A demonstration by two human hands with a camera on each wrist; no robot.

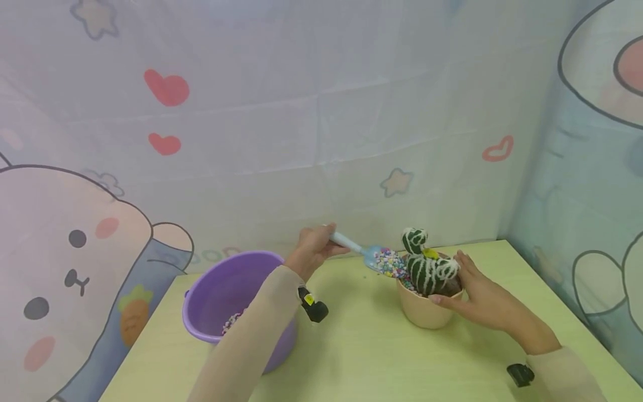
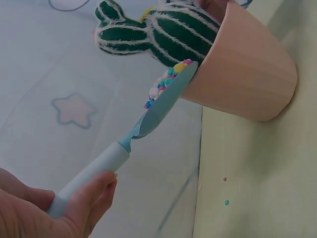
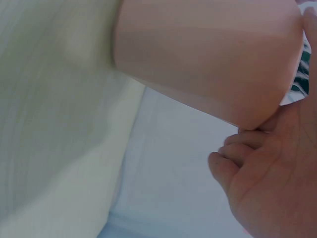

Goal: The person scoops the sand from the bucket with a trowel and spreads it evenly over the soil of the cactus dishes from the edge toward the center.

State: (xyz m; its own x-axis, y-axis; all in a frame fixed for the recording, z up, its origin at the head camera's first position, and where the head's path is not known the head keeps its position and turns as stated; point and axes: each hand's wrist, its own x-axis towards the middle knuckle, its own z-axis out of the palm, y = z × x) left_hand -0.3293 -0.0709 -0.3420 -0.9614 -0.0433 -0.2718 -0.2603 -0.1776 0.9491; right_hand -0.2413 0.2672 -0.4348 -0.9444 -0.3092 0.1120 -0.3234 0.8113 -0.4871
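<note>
My left hand point(image 1: 312, 249) grips the pale handle of a light blue toy trowel point(image 1: 346, 242). Small multicoloured beads point(image 1: 389, 261) are heaped on its blade. In the left wrist view the trowel's tip point(image 2: 190, 69) is right at the rim of a peach flower pot point(image 2: 247, 69). A green plush cactus point(image 1: 424, 273) with white fuzzy lines and a yellow bit stands in the pot, with beads around its left side. My right hand point(image 1: 484, 298) holds the pot's right side at the rim, thumb in front, fingers behind beside the cactus.
A purple bucket point(image 1: 228, 285) with beads at its bottom stands at the left, partly hidden by my left forearm. A few stray beads point(image 2: 227, 202) lie on the pale yellow table point(image 1: 351, 335). A printed cloth backdrop point(image 1: 281, 139) hangs close behind the table.
</note>
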